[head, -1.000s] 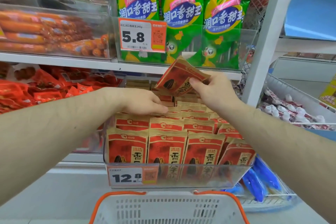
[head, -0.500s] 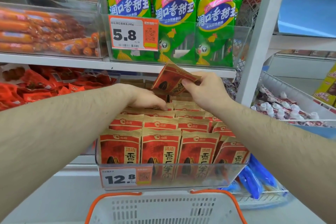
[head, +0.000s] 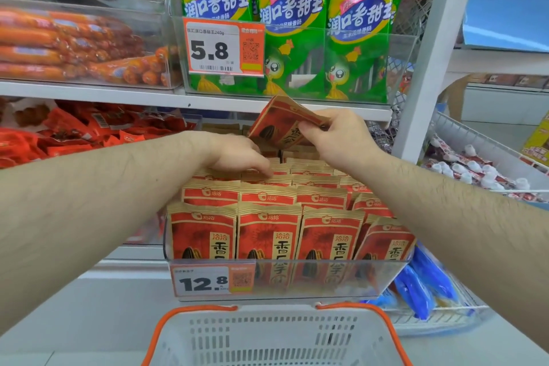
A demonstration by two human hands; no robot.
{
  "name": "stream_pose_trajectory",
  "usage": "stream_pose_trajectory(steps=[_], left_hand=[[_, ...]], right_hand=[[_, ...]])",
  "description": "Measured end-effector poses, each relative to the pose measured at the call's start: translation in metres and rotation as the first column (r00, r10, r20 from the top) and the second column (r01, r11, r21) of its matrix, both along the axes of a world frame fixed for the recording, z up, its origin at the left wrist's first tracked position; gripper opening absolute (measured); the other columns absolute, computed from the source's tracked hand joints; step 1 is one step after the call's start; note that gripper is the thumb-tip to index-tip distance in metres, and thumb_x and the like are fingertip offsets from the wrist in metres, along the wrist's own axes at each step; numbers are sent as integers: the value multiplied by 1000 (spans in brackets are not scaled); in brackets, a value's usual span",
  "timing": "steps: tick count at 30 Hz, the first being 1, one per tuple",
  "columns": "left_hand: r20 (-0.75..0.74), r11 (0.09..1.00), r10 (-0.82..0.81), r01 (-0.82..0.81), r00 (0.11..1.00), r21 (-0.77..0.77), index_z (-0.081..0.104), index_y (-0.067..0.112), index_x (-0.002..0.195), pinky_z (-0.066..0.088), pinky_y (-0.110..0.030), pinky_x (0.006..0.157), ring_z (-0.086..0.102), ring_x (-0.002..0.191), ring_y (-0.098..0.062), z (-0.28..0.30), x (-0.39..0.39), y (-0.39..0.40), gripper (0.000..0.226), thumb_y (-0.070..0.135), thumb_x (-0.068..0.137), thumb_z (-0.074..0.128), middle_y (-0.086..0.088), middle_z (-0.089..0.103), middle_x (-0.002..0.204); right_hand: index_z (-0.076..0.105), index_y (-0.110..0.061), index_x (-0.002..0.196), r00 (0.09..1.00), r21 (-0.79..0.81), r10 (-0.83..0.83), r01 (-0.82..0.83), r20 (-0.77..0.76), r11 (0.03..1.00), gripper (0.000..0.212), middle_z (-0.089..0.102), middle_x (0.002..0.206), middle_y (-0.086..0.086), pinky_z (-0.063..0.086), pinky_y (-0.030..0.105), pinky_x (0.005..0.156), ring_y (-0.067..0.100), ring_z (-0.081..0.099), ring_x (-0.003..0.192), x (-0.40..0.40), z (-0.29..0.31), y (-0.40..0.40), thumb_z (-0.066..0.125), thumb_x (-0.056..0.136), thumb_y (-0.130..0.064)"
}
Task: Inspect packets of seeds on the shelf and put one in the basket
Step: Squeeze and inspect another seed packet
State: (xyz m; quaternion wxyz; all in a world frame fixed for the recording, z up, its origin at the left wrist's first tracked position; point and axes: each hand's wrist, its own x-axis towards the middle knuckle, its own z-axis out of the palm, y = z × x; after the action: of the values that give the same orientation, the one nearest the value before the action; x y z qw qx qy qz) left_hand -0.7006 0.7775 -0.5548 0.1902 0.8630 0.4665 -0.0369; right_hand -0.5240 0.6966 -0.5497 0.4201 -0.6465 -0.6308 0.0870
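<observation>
Rows of red and tan seed packets (head: 269, 235) stand in a clear shelf bin (head: 297, 276) with a 12.8 price tag. My right hand (head: 341, 137) pinches one seed packet (head: 279, 125) by its edge, lifted and tilted above the back rows. My left hand (head: 237, 154) rests palm down on the tops of the back rows, fingertips touching the packets. A white basket with orange rim (head: 276, 336) sits below the bin at the bottom of the view; its inside is mostly out of view.
Green corn-sausage bags (head: 291, 9) fill the bin on the shelf above, with orange sausages (head: 74, 47) to their left. Red snack packs (head: 74, 131) lie left of the seeds. A white upright post (head: 430, 53), a wire bin (head: 475, 157) and blue packs (head: 421, 285) are at right.
The lifted packet stays in my right hand, roughly where it was. My left hand has slid slightly forward over the back packets. The view has shifted a little.
</observation>
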Motion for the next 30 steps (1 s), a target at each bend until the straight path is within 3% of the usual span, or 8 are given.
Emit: stream_pose_trajectory(steps=[2, 6, 8, 12, 16, 22, 26, 30], left_hand=[[-46, 995, -59, 63, 997, 75, 60, 34, 90, 43, -39, 100, 54, 107, -19, 2, -4, -7, 25, 58, 90, 57, 2, 55, 118], [-84, 974, -126, 139, 988, 181, 66, 30, 104, 44, -43, 104, 55, 111, -19, 8, -12, -22, 34, 58, 90, 54, 5, 53, 125], [-54, 969, -159, 167, 986, 182, 71, 22, 105, 45, -42, 102, 56, 110, -18, 7, -13, -28, 39, 55, 90, 57, 3, 53, 124], [-45, 958, -182, 188, 982, 215, 71, 14, 110, 45, -41, 101, 56, 109, -19, 0, -16, -30, 48, 55, 87, 60, 3, 48, 122], [-11, 960, -175, 173, 985, 221, 70, 15, 112, 48, -43, 98, 60, 107, -21, -6, -18, -29, 54, 60, 82, 61, -1, 62, 117], [-1, 961, -148, 144, 989, 237, 68, 20, 113, 48, -43, 98, 60, 106, -20, -8, -18, -30, 45, 56, 86, 62, 1, 66, 117], [0, 964, -138, 134, 990, 230, 68, 23, 112, 47, -44, 99, 60, 105, -19, -8, -19, -31, 44, 57, 85, 61, 3, 65, 116], [31, 973, -125, 116, 992, 201, 67, 21, 115, 49, -42, 97, 60, 105, -19, -7, -18, -34, 42, 52, 87, 63, 0, 63, 119]], right_hand=[[67, -27, 73, 1000, -16, -4, 4, 6, 1000, 24, 55, 57, -14, 36, 23, 54, 7, 48, 57, 1, 0, 2, 61, 96, -29], [63, -27, 64, 1000, -43, 11, -9, 29, 999, 31, 54, 54, -14, 36, 24, 53, 6, 47, 53, -1, -4, 6, 62, 95, -27], [68, -24, 72, 999, -91, 19, -14, 51, 996, 23, 62, 63, -10, 40, 25, 56, 7, 52, 58, -4, -7, 11, 62, 94, -28], [73, -20, 96, 996, -283, 54, -30, 76, 959, 13, 71, 88, -1, 51, 31, 76, 17, 63, 81, -12, -9, 29, 65, 92, -30], [63, -18, 123, 991, -278, -4, 42, 134, 960, 37, 66, 114, 2, 55, 42, 90, 23, 64, 101, -26, -14, 45, 70, 88, -29], [70, -20, 112, 977, -230, -21, 71, 211, 971, 24, 69, 116, 3, 51, 27, 84, 20, 64, 101, -36, -14, 53, 63, 90, -17], [71, -8, 103, 969, -360, -4, 96, 249, 928, 28, 70, 87, 8, 47, 28, 52, 21, 60, 61, -41, -14, 57, 60, 95, -32], [64, -7, 90, 953, -407, -5, 135, 304, 903, 39, 60, 72, 5, 40, 28, 51, 19, 57, 62, -45, -14, 61, 56, 96, -45]])
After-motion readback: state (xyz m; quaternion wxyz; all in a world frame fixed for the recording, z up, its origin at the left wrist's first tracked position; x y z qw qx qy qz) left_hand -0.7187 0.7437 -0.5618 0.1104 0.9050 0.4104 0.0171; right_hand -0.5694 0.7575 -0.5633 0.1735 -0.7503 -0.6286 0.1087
